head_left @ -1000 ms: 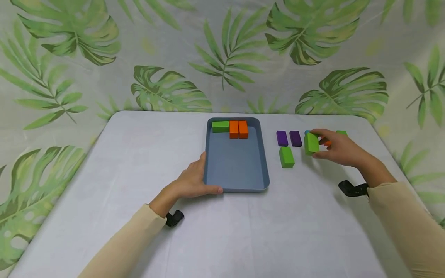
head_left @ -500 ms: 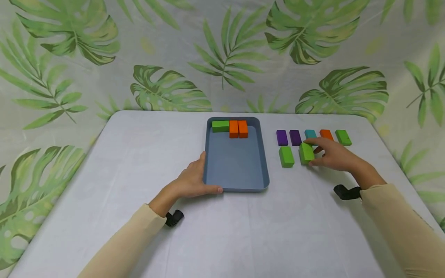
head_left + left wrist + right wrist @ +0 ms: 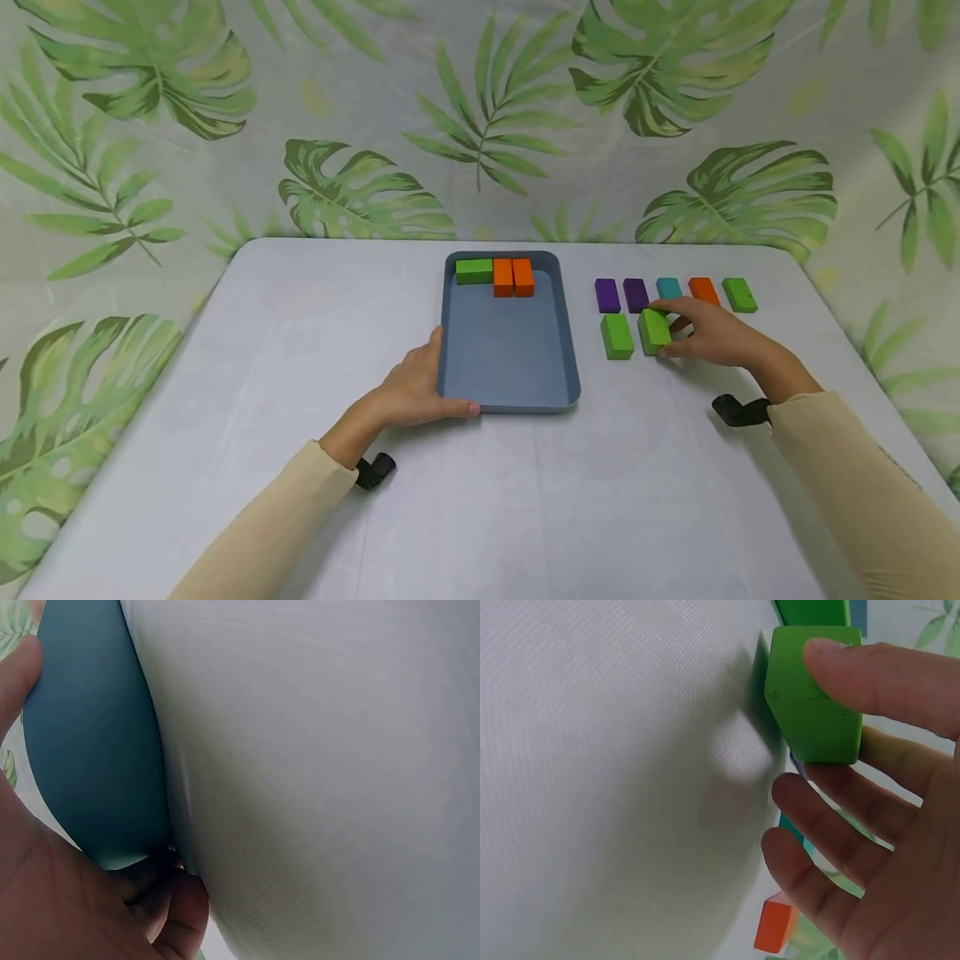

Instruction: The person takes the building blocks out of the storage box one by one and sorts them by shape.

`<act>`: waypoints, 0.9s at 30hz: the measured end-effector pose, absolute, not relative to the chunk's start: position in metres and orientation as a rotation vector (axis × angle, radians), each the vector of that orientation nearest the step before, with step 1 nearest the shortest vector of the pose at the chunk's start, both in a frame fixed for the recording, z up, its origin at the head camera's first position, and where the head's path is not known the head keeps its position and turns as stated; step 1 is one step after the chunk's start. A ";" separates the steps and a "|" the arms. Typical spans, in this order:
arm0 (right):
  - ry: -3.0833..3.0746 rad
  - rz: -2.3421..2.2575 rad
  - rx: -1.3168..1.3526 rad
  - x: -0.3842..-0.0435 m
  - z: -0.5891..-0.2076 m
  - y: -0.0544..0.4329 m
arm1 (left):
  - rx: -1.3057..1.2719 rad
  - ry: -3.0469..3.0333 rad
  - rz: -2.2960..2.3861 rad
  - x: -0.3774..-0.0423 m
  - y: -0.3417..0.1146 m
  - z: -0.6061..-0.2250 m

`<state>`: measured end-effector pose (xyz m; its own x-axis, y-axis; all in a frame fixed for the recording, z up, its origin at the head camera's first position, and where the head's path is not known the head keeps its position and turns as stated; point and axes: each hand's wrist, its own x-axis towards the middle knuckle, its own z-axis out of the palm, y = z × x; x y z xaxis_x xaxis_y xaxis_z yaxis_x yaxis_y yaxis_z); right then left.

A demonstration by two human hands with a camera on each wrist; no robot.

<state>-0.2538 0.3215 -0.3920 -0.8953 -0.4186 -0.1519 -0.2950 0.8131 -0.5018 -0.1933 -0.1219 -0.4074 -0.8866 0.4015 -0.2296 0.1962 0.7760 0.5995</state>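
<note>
On the table lies a blue-grey tray (image 3: 510, 358), with a green block (image 3: 474, 272) and two orange blocks (image 3: 502, 277) along its far end. My left hand (image 3: 412, 387) holds the tray's near left corner, thumb along the front wall and fingers at the left side. In the left wrist view, curled fingertips (image 3: 184, 911) meet the tray's edge. To the tray's right, my right hand (image 3: 708, 333) pinches a green block (image 3: 654, 332) between thumb and fingers; the right wrist view shows its thumb (image 3: 885, 675) pressed on that block. Another green block (image 3: 617, 337) stands just left of it.
Behind the right hand runs a row of blocks: two purple blocks (image 3: 607, 296), a blue block (image 3: 668, 288), an orange block (image 3: 703, 291) and a green block (image 3: 740, 295). A leaf-patterned cloth (image 3: 487, 125) hangs beyond the white table (image 3: 337, 292).
My right hand has brought the green block left and slightly nearer, beside the other green block, uncovering the blue, orange and green blocks behind. My left hand and the tray have stayed in place.
</note>
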 end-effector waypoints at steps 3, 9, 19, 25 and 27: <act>2.726 -0.707 -0.544 -0.253 -0.393 0.322 | 0.457 2.625 0.820 -0.194 -0.122 -0.409; 2.719 -0.698 -0.542 -0.254 -0.396 0.323 | 0.445 2.624 0.805 -0.193 -0.121 -0.408; 2.707 -0.720 -0.523 -0.255 -0.398 0.323 | 0.453 2.632 0.822 -0.193 -0.122 -0.409; 2.687 -0.736 -0.498 -0.254 -0.398 0.322 | 0.439 2.625 0.818 -0.194 -0.122 -0.410; 2.671 -0.735 -0.490 -0.255 -0.397 0.321 | 0.436 2.623 0.821 -0.194 -0.122 -0.410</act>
